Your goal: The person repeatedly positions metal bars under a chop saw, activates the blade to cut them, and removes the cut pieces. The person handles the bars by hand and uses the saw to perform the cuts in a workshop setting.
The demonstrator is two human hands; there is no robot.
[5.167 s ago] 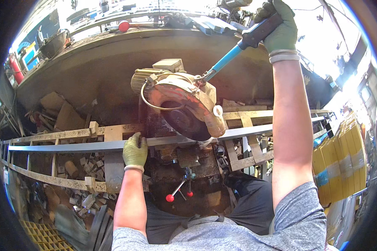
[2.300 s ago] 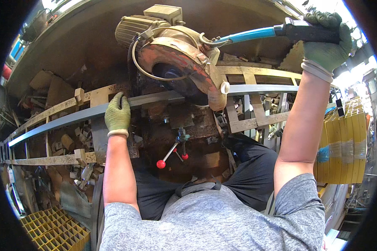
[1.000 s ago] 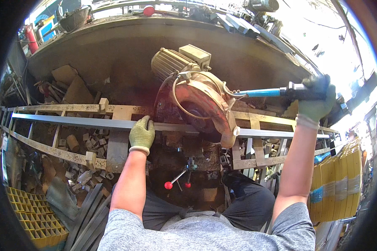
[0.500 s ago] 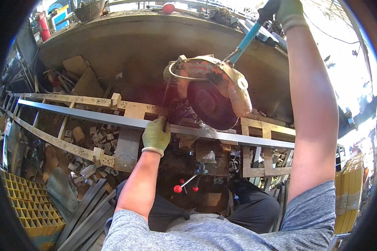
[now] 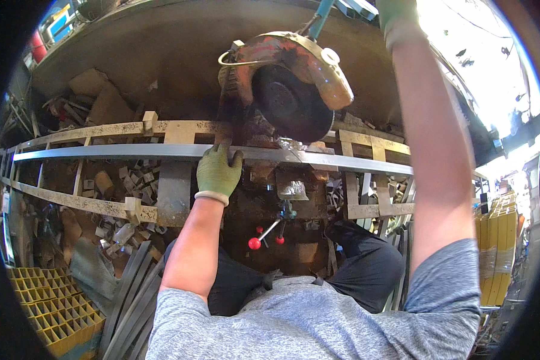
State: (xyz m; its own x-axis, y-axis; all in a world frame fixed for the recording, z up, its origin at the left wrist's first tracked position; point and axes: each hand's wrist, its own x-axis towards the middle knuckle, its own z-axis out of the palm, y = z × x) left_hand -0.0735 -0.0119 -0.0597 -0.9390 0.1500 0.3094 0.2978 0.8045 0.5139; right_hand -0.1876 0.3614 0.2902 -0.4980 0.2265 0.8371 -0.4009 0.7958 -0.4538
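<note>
My left hand (image 5: 217, 173), in a green glove, grips a long silver metal bar (image 5: 108, 151), its fingers over the bar and the thumb spread on the near side. The bar lies crosswise on the cutting stand. Just beyond it to the right hangs a cut-off saw with a worn orange guard (image 5: 258, 55) and a dark disc (image 5: 291, 102); the disc's lower edge is close above the bar. My right hand (image 5: 397, 15), also gloved, is raised at the upper edge, with its fingers out of the picture. The saw's blue handle (image 5: 321, 21) runs up out of view nearby.
Pale slatted frames (image 5: 84, 133) flank the saw. A clamp lever with a red knob (image 5: 254, 243) sits before my lap. Cut-off pieces lie below left, near dark bars (image 5: 126, 294) and stacked yellow tubes (image 5: 54, 306). More yellow lengths (image 5: 497, 252) stand right.
The view has shifted, so the scene sits higher in it. The saw disc has risen slightly off the bar. My right hand, earlier closed around the blue handle's end, is now mostly cut off.
</note>
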